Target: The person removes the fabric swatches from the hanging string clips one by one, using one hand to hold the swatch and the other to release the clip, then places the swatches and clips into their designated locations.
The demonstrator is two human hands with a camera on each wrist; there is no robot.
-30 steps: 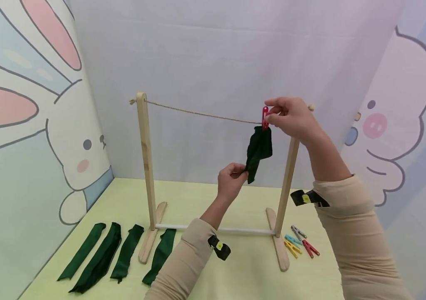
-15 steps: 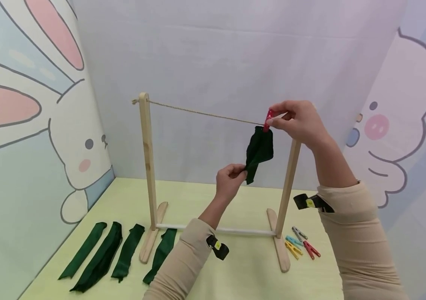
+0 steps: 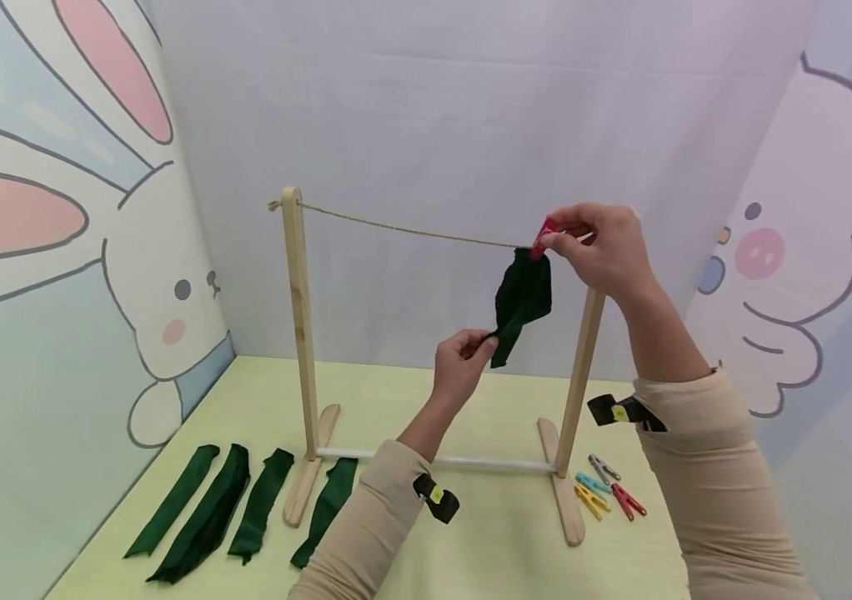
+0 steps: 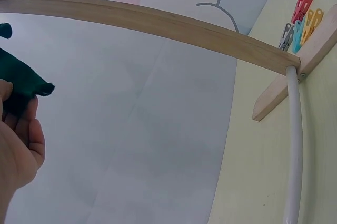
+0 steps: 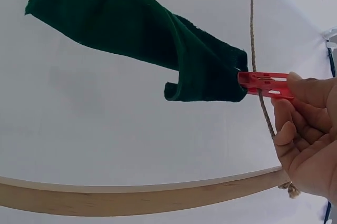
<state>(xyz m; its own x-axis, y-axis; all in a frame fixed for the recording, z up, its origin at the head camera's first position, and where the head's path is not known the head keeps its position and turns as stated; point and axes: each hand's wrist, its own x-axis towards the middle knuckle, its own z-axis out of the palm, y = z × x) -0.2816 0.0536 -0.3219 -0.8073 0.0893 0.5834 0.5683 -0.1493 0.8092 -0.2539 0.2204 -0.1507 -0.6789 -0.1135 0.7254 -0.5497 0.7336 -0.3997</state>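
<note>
A dark green cloth strip [image 3: 523, 287] hangs at the right part of a twine line [image 3: 411, 229]. My right hand [image 3: 606, 246] pinches a red clothespin [image 3: 546, 237] between thumb and fingers. In the right wrist view the jaws of the red clothespin [image 5: 266, 84] sit at the cloth's top edge, and the twine [image 5: 253, 29] passes across the clothespin. Lower down, my left hand [image 3: 463, 362] pinches the cloth near its bottom end. The left wrist view shows the left hand [image 4: 21, 145] at its edge, with part of the green cloth [image 4: 23, 79] in the fingers.
Several green cloth strips [image 3: 174, 500] lie on the yellow table [image 3: 493, 542] at the left. A wooden stand [image 3: 298, 325] with a white crossbar [image 3: 486, 462] holds the twine. By its right foot [image 3: 568, 508] lie grey, blue, yellow [image 3: 591, 500] and red clothespins [image 3: 628, 502].
The red clothespin has tilted from upright to leaning right in my right hand, which has shifted slightly right. My left hand keeps its pinch on the cloth, nearly in place.
</note>
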